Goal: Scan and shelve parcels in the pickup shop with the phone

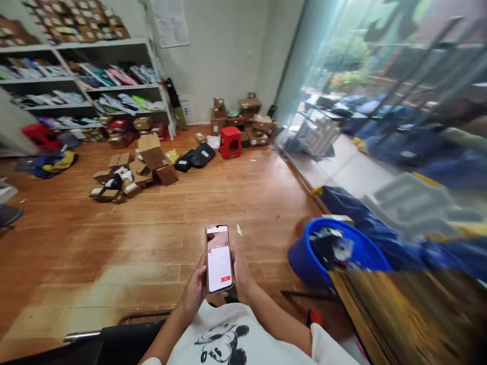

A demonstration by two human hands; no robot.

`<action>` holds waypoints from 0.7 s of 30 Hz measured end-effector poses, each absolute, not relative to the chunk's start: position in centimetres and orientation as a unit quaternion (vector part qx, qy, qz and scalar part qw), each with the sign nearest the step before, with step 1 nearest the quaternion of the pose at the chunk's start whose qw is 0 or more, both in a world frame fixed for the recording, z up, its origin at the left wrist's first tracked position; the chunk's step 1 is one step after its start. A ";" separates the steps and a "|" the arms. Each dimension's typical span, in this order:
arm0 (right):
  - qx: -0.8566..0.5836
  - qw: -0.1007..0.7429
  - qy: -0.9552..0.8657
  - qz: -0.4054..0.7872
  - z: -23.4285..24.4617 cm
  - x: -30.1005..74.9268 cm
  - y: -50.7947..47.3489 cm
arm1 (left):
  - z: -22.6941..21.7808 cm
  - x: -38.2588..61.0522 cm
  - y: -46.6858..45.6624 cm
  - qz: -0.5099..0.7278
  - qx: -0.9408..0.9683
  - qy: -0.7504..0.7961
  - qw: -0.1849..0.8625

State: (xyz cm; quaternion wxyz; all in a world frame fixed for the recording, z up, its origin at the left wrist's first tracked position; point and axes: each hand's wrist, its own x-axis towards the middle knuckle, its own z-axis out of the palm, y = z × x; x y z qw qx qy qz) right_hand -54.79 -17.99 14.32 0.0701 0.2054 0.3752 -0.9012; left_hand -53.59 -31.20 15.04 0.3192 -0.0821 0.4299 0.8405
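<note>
A smartphone [219,261] stands upright between my two hands, just in front of my white shirt [228,334]. Its lit screen is mostly white, with a picture along the top and a red button near the bottom right. My left hand [197,284] grips the left edge, the thumb lying along the side. On the right edge, my right hand [242,271] closes around the phone; its fingers are partly hidden and slightly blurred.
A blue bin [304,253] of rubbish stands to my right, beside a wooden tabletop [411,309]. Ahead lie opened cardboard boxes [152,152], black packages [203,155] and a red stool [230,142]. Shelves [102,44] of parcels fill the back left; a glass wall [342,66] is at right.
</note>
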 end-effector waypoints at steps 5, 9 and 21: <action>0.130 0.184 0.361 -0.905 14.7 -67.5 -26.0 | 15.3 -61.3 -37.0 0.817 -0.146 0.533 0.164; 0.071 0.288 0.340 -0.893 13.2 -76.5 -35.1 | 14.5 -67.5 -44.4 0.757 -0.160 0.629 0.072; 0.024 0.371 0.289 -0.882 13.3 -101.9 -61.7 | 17.4 -92.5 -69.2 0.485 0.009 0.873 -0.048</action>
